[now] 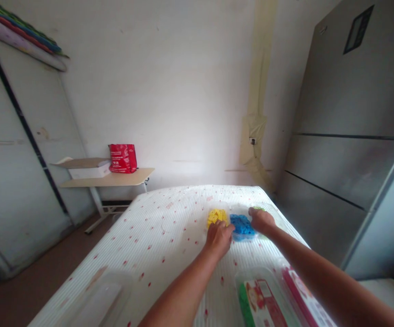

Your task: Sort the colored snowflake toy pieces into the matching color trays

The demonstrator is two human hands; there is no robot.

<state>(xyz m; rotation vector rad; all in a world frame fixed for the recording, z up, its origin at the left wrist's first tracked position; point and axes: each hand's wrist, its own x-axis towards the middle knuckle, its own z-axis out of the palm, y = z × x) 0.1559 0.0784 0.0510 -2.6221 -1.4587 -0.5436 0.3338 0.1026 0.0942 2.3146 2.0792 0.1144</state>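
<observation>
Where the table [179,277] comes nearest, a clear plastic container [115,295] lies to the near left of the blue-filled tub [244,238], well apart from it. Another clear container [260,272], with something green [245,305] and a printed label [263,299], lies on the near side of the tub; a pink package [295,293] lies to the tub's near right, partly under the right forearm. The left hand [220,236] is at the tub's left side, its fingers bent close together and the thumb by the tub's edge. The right hand [262,220] is at the tub's right side, fingers curled inward; how firmly either set grips, I cannot tell. Small blue pieces [240,222] fill the tub. Yellow pieces [216,215] sit just left of it, and green pieces [258,208] show to its right, mostly hidden behind the right hand. Beyond the tub, far to its left, a red bag [123,158] and a white box [89,171] stand on a desk [125,180]; far to its right rises a grey refrigerator [340,150].
</observation>
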